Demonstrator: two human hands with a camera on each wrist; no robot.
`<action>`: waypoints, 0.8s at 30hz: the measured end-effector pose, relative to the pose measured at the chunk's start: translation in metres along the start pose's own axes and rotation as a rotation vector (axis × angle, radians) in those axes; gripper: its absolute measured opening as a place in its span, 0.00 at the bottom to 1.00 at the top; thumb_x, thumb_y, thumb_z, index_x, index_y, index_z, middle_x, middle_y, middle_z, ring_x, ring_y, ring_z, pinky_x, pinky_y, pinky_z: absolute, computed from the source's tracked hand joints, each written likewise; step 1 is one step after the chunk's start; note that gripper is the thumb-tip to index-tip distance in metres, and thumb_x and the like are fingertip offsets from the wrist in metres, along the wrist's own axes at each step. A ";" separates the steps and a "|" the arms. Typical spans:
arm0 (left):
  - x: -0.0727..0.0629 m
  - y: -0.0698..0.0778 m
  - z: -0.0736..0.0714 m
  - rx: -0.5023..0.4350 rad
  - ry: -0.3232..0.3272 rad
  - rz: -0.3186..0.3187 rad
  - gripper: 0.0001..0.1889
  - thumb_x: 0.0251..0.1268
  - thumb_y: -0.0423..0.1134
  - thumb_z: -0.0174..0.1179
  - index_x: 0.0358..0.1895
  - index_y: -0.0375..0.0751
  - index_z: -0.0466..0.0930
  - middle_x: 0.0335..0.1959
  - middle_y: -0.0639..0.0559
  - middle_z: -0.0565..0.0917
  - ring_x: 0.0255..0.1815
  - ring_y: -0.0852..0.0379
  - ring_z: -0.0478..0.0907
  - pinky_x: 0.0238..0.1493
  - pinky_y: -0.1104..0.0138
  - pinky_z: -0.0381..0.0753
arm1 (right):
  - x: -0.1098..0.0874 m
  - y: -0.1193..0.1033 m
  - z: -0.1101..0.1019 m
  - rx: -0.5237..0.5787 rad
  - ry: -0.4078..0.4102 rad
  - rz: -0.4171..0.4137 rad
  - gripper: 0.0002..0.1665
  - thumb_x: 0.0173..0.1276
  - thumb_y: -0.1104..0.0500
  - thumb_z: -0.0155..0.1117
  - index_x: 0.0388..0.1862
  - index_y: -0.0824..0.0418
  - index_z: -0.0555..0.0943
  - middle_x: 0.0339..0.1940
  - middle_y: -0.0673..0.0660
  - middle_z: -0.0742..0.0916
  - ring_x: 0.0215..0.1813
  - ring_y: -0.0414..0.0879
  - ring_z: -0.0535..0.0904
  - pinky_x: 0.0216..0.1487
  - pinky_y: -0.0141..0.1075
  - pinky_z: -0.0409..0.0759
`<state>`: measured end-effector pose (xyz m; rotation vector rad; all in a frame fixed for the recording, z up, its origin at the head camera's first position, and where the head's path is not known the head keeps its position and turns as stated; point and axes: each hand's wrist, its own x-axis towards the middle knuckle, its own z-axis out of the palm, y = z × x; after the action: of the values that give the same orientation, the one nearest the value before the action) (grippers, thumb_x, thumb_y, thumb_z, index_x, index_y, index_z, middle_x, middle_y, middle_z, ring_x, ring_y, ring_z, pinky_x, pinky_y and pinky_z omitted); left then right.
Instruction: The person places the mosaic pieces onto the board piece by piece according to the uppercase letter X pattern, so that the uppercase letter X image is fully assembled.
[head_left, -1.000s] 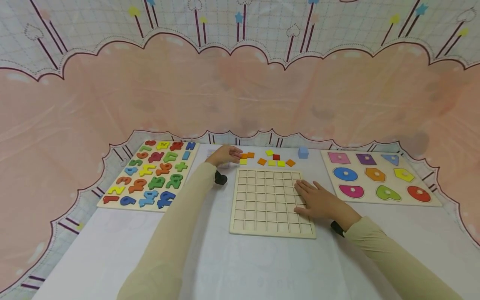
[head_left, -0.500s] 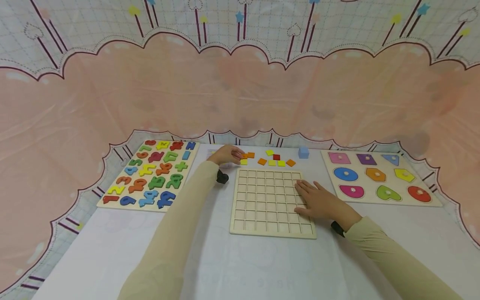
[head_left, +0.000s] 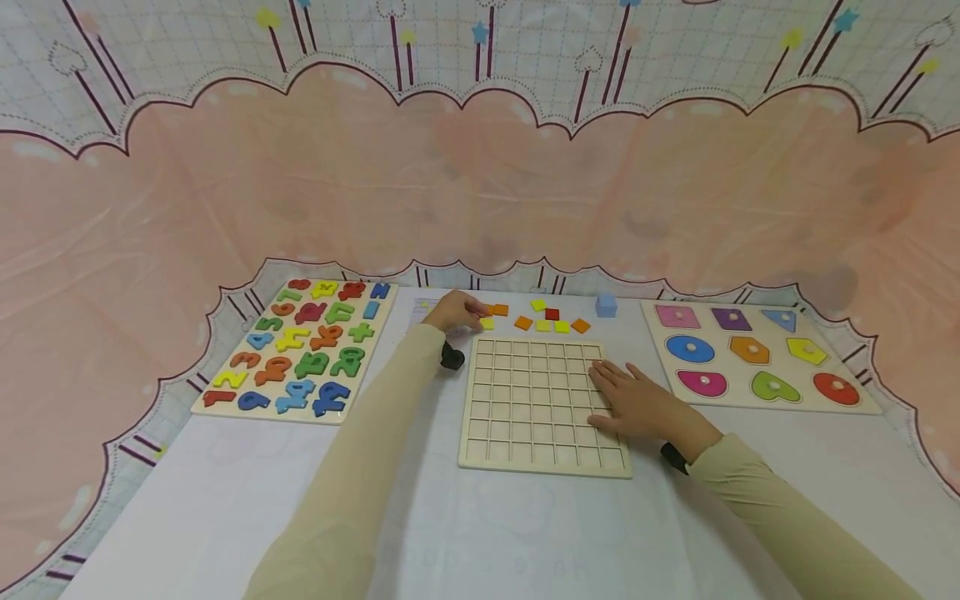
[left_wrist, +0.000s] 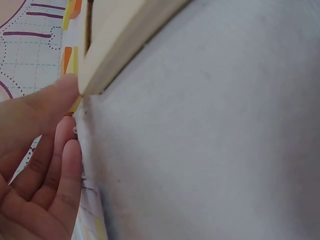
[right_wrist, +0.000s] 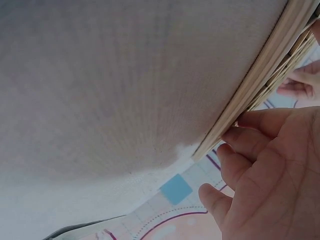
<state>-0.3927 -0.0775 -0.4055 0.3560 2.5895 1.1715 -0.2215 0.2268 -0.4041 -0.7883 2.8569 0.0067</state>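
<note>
In the head view my left hand [head_left: 455, 312] reaches to the left end of a loose group of small square tiles. Its fingertips are at an orange tile [head_left: 498, 310] and a yellow tile [head_left: 487, 323]. The left wrist view has the thumb beside a yellow sliver, but whether the fingers pinch a tile is hidden. Between my arms lies a wooden grid board [head_left: 543, 406] of square cells, with no tiles in them. My right hand [head_left: 637, 404] rests with extended fingers on the board's right side; the right wrist view shows its fingers [right_wrist: 250, 142] along the board edge.
A number puzzle board [head_left: 352, 404] lies at the left, and a shape puzzle board [head_left: 757, 387] with knobs at the right. A blue cube [head_left: 606, 306] stands behind, near the red tile [head_left: 552, 314]. A printed sheet [head_left: 422, 309] lies behind the left hand.
My left hand has shifted slightly to the right, further in over the leftmost tiles, uncovering more of the printed sheet. My right hand and the grid board have stayed put.
</note>
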 end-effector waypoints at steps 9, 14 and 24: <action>0.002 -0.005 0.004 -0.022 0.050 -0.015 0.17 0.48 0.24 0.68 0.46 0.33 0.83 0.47 0.41 0.85 0.35 0.60 0.72 0.40 0.73 0.73 | -0.001 0.000 0.000 -0.001 0.005 -0.004 0.47 0.67 0.37 0.51 0.72 0.70 0.56 0.74 0.66 0.61 0.75 0.60 0.55 0.73 0.58 0.49; 0.002 -0.006 0.006 -0.009 0.065 -0.024 0.16 0.49 0.27 0.68 0.46 0.34 0.84 0.45 0.41 0.84 0.36 0.58 0.73 0.44 0.70 0.74 | 0.000 0.000 -0.001 -0.003 0.006 -0.009 0.47 0.67 0.38 0.51 0.72 0.70 0.56 0.74 0.67 0.62 0.75 0.61 0.55 0.72 0.59 0.49; 0.001 -0.004 0.010 0.060 0.085 -0.037 0.15 0.50 0.29 0.69 0.45 0.34 0.85 0.41 0.42 0.84 0.37 0.57 0.73 0.48 0.67 0.75 | -0.002 -0.002 -0.002 0.004 0.006 -0.019 0.46 0.68 0.40 0.52 0.71 0.72 0.56 0.73 0.68 0.62 0.74 0.62 0.55 0.72 0.59 0.49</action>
<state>-0.3908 -0.0730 -0.4152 0.2747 2.6972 1.1215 -0.2191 0.2264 -0.4012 -0.8159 2.8536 -0.0044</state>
